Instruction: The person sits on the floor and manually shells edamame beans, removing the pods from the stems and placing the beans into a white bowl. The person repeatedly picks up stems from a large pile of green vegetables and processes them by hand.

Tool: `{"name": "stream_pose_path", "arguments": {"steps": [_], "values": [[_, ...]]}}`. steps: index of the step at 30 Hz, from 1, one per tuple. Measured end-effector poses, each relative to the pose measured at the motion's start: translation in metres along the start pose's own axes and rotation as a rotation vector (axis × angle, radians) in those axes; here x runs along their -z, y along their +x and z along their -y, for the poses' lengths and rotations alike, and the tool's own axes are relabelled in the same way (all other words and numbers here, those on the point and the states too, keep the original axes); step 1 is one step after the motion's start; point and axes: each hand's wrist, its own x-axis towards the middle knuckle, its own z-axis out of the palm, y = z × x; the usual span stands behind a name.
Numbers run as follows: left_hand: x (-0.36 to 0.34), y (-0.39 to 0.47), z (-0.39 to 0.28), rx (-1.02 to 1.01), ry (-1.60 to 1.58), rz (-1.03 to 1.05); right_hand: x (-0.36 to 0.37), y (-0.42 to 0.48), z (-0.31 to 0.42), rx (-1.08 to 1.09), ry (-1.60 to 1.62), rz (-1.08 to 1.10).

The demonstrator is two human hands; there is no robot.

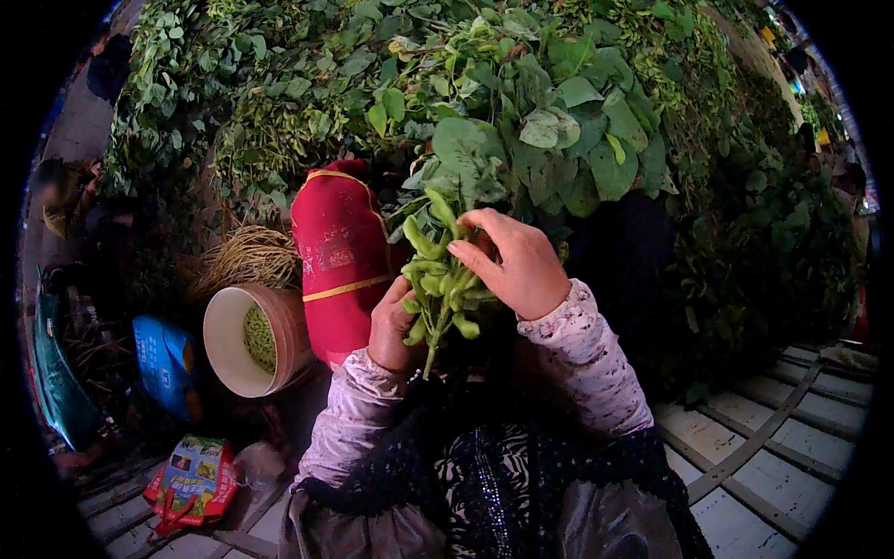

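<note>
A stem of green soybean pods (436,286) is upright in front of my body, its cut end pointing down towards me. My left hand (394,325) grips the stem and pods from the left side. At the upper right of the pods is my right hand (513,258), thumb and forefinger bent close around a pod near the top; whether they pinch it is hard to tell. Large soybean leaves (552,133) spread just beyond both hands. A white plastic bucket (234,335) with shelled green beans (260,339) inside leans to my left.
A red cloth-covered bundle (339,258) lies between bucket and hands. Heaped soybean plants (293,77) fill the far side. Bare stalks (251,258), a blue bag (164,363) and a red printed bag (192,482) are at left. Another person (63,195) is at the far left edge.
</note>
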Motion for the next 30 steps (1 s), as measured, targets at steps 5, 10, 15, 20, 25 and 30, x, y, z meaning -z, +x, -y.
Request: {"name": "stream_pose_path", "arguments": {"steps": [5, 10, 15, 20, 25, 30], "values": [[-0.003, 0.0, -0.006, 0.007, -0.197, -0.025, 0.002, 0.0, -0.003, -0.037, 0.098, -0.008], [-0.009, 0.001, -0.02, -0.051, -0.293, -0.034, -0.003, -0.003, -0.002, -0.156, 0.272, -0.06], [0.01, -0.001, -0.004, 0.066, 0.033, -0.027, -0.025, -0.004, -0.015, -0.374, 0.622, -0.103], [0.009, -0.007, -0.019, 0.411, -0.244, 0.293, -0.038, -0.002, -0.021, -0.663, 1.139, 0.018], [0.002, -0.007, -0.026, 0.387, -0.242, 0.605, -0.067, 0.001, -0.04, -0.444, 0.955, 0.013], [-0.011, 0.015, -0.001, 0.239, -0.489, -0.059, -0.088, -0.001, -0.052, -0.335, 0.662, -0.055]]}}
